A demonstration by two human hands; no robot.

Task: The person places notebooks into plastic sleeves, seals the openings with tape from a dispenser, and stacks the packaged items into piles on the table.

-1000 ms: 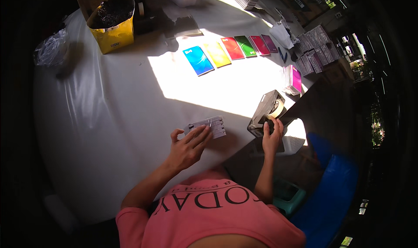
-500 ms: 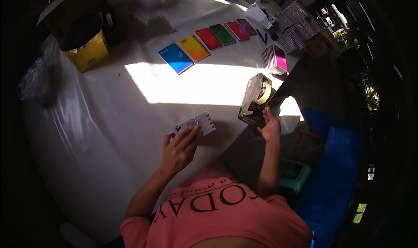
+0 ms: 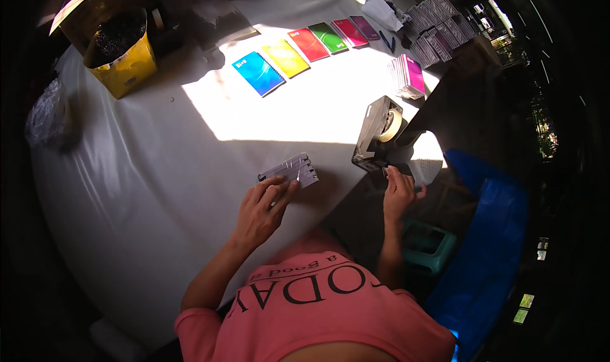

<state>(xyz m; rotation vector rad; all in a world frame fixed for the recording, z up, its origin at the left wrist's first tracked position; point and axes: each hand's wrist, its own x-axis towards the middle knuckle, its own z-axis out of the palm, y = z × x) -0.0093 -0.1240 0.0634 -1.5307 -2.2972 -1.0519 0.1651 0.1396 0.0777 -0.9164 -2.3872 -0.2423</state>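
– Where's your pale bundle?
– Frame centre, your left hand touching it; grip unclear.
– Your right hand?
– Right of centre, at the tape dispenser; can't tell whether it grasps anything.

We wear a pink T-shirt with short sleeves and large black lettering; a thin dark line and smaller letters run on its far side, a rounded neckline on the near side. Our hands are bare.

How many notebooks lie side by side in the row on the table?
6, from left to right: blue, yellow, red, green, pink and purple. None of this row seems hidden.
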